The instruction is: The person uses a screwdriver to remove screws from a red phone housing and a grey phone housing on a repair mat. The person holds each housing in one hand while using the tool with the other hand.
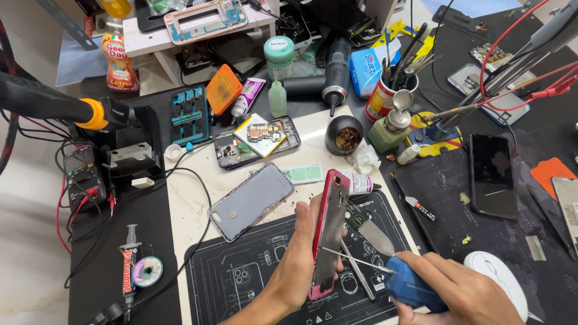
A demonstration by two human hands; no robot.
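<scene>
My left hand (pixel 301 253) was clamped on the red-framed phone (pixel 328 235), held on edge over the dark repair mat (pixel 253 271). At 4 o'clock from it, my right hand (pixel 457 292) was closed on the blue-handled screwdriver (pixel 409 286), tip touching the frame. I counted four other phones on the worktop (pixel 192 198).

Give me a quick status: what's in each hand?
Left hand holds red phone frame upright. Right hand grips blue screwdriver, tip at frame. Tweezers lie underneath.
</scene>
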